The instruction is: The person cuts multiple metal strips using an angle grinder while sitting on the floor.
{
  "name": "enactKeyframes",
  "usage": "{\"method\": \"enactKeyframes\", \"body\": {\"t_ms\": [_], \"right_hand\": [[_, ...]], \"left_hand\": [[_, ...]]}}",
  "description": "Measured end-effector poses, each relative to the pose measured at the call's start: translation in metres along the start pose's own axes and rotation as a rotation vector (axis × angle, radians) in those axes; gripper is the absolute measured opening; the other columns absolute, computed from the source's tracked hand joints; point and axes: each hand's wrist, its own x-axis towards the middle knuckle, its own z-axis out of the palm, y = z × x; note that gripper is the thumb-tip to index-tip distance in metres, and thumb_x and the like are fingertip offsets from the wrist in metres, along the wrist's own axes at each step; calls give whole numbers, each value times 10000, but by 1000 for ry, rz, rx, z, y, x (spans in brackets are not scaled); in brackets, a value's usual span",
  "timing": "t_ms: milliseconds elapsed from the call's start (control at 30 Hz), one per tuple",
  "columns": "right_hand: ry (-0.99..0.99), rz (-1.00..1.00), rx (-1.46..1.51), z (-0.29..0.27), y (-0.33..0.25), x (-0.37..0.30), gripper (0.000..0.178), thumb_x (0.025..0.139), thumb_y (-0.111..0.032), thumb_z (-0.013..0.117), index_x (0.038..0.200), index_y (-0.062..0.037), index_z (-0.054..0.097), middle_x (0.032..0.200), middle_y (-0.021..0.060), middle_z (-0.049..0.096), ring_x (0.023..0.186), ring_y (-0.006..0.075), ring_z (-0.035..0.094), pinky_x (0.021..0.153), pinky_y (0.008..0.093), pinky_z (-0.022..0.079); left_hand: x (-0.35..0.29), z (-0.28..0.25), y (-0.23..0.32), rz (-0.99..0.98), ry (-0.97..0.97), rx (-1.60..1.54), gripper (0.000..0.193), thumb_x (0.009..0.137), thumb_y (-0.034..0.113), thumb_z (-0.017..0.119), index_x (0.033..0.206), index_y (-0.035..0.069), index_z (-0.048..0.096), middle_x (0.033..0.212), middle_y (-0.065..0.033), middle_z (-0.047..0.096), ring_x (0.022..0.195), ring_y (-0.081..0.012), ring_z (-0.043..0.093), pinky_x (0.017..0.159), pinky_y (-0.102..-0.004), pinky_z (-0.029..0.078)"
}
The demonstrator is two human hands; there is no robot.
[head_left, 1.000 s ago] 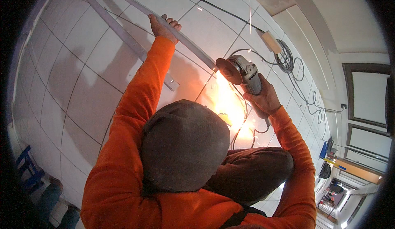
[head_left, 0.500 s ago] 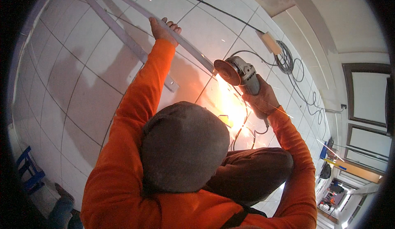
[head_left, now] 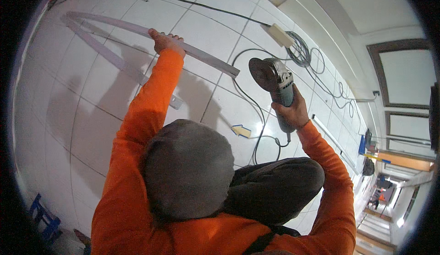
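Note:
My left hand [head_left: 165,43] is closed around a long grey metal bar [head_left: 210,61], lifted at a slant with its near end pointing right. In my right hand [head_left: 295,112] is an angle grinder [head_left: 284,94], gripped by its body. Its dark disc [head_left: 262,74] is apart from the bar's end, with a gap of floor showing between them. Under my left forearm a second bar [head_left: 103,54] lies on the tiles, partly hidden by the sleeve. The far ends of both bars come close together; whether they are joined I cannot tell.
A black cord [head_left: 197,5] crosses the tiles to a pale block [head_left: 280,36] beside a coil of cable [head_left: 300,48]. The grinder's cord [head_left: 256,140] loops near my knee. A yellow arrow marker [head_left: 240,130] is on the floor. Blue plastic furniture [head_left: 44,218] stands at lower left.
The bright sparks have stopped. The grinder has come away from the bar's end, and its disc now faces more toward view. My left hand and the bar have shifted left.

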Motion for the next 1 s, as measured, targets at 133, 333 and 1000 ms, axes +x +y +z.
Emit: {"method": "enactKeyframes", "body": {"t_ms": [133, 333, 1000], "right_hand": [[58, -30, 14, -3, 29, -5, 688, 670, -156, 806, 1236, 21, 458, 1108, 140, 622, 1019, 216, 608, 884, 337, 497], [76, -43, 59, 10, 43, -3, 645, 695, -153, 798, 1216, 28, 464, 1078, 149, 632, 989, 212, 617, 877, 328, 498], [127, -19, -42, 24, 40, -6, 581, 704, -170, 792, 1154, 17, 474, 1053, 170, 640, 963, 235, 635, 835, 336, 505]], "left_hand": [[-9, 8, -8, -36, -27, -12, 779, 901, 694, 312, 1320, 39, 350, 1207, -152, 473, 912, -270, 521, 838, -441, 437], [-1, 5, -18, 4, 4, -9, 718, 899, 712, 313, 1157, 48, 394, 1024, -110, 467, 787, -241, 480, 763, -417, 448], [-4, 3, -33, 31, 31, 63, 819, 910, 702, 263, 1301, -15, 329, 1124, -165, 482, 919, -278, 507, 900, -458, 447]]}}
